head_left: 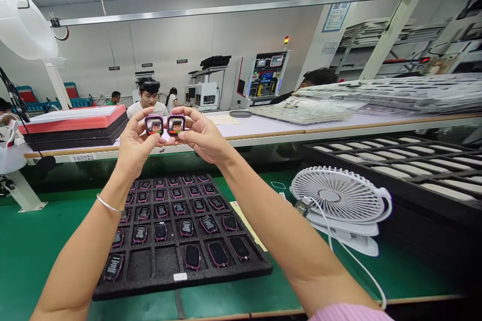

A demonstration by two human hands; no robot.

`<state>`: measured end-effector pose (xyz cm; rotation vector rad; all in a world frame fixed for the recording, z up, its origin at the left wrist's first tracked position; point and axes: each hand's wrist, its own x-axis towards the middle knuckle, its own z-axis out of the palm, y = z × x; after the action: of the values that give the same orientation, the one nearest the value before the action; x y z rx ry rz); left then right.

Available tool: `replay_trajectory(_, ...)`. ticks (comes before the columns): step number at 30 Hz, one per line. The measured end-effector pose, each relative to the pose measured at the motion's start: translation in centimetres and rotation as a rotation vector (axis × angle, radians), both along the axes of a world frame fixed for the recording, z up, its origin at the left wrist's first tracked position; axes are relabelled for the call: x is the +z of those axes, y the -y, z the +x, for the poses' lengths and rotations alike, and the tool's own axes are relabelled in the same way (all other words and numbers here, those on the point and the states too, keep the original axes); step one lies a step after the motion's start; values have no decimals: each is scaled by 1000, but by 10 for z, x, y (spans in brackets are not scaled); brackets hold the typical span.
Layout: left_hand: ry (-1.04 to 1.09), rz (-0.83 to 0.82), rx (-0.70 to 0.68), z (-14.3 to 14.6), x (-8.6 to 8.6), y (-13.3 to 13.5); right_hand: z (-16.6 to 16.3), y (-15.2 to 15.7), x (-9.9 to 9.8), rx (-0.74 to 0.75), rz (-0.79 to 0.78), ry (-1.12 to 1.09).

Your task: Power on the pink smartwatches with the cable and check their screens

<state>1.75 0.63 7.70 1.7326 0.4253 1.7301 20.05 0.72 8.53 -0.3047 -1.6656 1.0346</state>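
Observation:
Both my arms reach forward, raised above the bench. My left hand (137,141) pinches a smartwatch body (154,125) with a purple case by its edges. A matching smartwatch body (175,125) is gripped in my right hand (205,135), side by side with the first. Each lit screen faces me and shows a picture of a face with red and green marks beneath. Below lies a black foam tray (211,277) with rows of similar watches, some showing text and some dark. Two front-row compartments hold no watch. My left forearm covers part of the tray's left side.
A white clip fan (335,195) with a cable stands right of the tray. Farther right are black trays (417,175) of white pieces. A raised shelf (263,135) crosses behind, bearing foam sheets (75,123) and stacked plastic trays (391,95). Other people sit beyond it.

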Motion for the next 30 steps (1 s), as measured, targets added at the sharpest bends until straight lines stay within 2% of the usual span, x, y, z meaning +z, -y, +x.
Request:
replay_trajectory(5,14,-29,-5,2,-16,11,-3,9,-21,3,0,-35)
replay_trajectory(12,-15,-234,-25,-2,-69,34,-9,25,-84,14,-138,-98)
replay_trajectory(17,-46,-381,-4,-8,-100,44,-11,28,-115,6,-230,-83)
replay_trajectory(24,-53,-453,23,-11,-122,41,-14,20,-134,-12,-314,-54)
replay_trajectory(30,-33,-497,16,-12,-123,37,-16,12,-137,-20,-349,-46)
